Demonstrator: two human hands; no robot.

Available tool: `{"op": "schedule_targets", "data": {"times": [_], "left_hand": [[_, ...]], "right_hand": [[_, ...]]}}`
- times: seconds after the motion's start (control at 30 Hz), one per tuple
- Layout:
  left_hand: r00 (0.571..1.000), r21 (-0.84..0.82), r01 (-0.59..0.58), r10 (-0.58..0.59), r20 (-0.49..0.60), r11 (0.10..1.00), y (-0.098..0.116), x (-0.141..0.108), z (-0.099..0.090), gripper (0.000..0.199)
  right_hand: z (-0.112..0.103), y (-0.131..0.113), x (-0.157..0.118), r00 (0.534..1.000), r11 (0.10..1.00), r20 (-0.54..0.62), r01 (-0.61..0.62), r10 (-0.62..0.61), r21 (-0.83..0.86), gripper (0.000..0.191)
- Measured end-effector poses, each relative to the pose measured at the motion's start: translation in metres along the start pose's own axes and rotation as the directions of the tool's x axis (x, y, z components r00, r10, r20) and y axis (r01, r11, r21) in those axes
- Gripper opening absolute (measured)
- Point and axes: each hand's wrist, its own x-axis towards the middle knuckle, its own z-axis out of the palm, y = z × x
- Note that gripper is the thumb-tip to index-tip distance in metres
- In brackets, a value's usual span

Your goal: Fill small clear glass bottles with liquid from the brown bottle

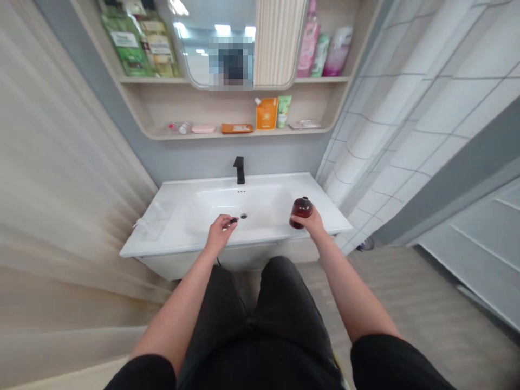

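Observation:
A dark brown, rounded bottle [301, 209] with an uncapped neck is upright in my right hand [311, 221], whose fingers wrap round its lower part near the sink's right front edge. My left hand [220, 232] pinches a small black piece [233, 220], which looks like a pump or cap, over the front of the basin. Between and beyond the hands lies the white sink [264, 208] with its drain hole [244, 216]. The black faucet [239, 170] stands at the back of the sink.
Above the sink, a wall shelf [195, 135] holds an orange pouch [266, 114], a green tube [283, 111] and small packages. Several bottles stand higher, beside the mirror [215, 32]. Clear containers [153, 221] sit on the counter's left. Curtains hang at both sides.

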Motion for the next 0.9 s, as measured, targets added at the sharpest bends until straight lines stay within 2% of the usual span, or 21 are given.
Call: {"op": "schedule_targets", "data": {"times": [0.07,0.2,0.3,0.4,0.5,0.63,0.8,0.9], "left_hand": [[0.997,-0.078,-0.076,0.077,0.017,0.994,0.032,-0.013,0.009,0.028],[0.980,-0.175,-0.190,0.196,0.018,0.966,0.098,-0.036,0.023,0.027],[0.973,-0.223,-0.224,0.230,0.005,0.949,0.128,-0.047,0.025,0.025],[0.970,-0.266,-0.239,0.244,-0.016,0.934,0.141,-0.057,0.021,0.024],[0.968,-0.232,-0.245,0.249,-0.011,0.941,0.146,-0.068,0.014,0.022],[0.963,-0.204,-0.268,0.270,-0.018,0.942,0.149,-0.078,0.011,0.021],[0.942,-0.210,-0.332,0.313,-0.120,0.920,0.157,-0.080,0.011,0.016],[0.944,-0.152,-0.329,0.327,-0.039,0.932,0.167,-0.082,0.002,0.013]], "right_hand": [[0.021,-0.018,-0.026,0.988,0.996,0.152,-0.052,0.040,0.074,0.073],[0.052,-0.070,-0.075,0.923,0.987,0.382,-0.015,-0.049,0.161,0.071],[0.066,-0.110,-0.103,0.855,0.985,0.508,0.015,-0.101,0.170,0.071],[0.071,-0.140,-0.123,0.822,0.983,0.552,0.049,-0.139,0.174,0.071],[0.073,-0.156,-0.137,0.825,0.984,0.545,0.067,-0.148,0.165,0.070],[0.072,-0.164,-0.152,0.866,0.991,0.488,0.059,-0.112,0.122,0.069],[0.069,-0.169,-0.165,0.883,0.991,0.455,0.061,-0.111,0.123,0.066],[0.064,-0.172,-0.171,0.880,0.990,0.464,0.049,-0.104,0.129,0.066]]}}
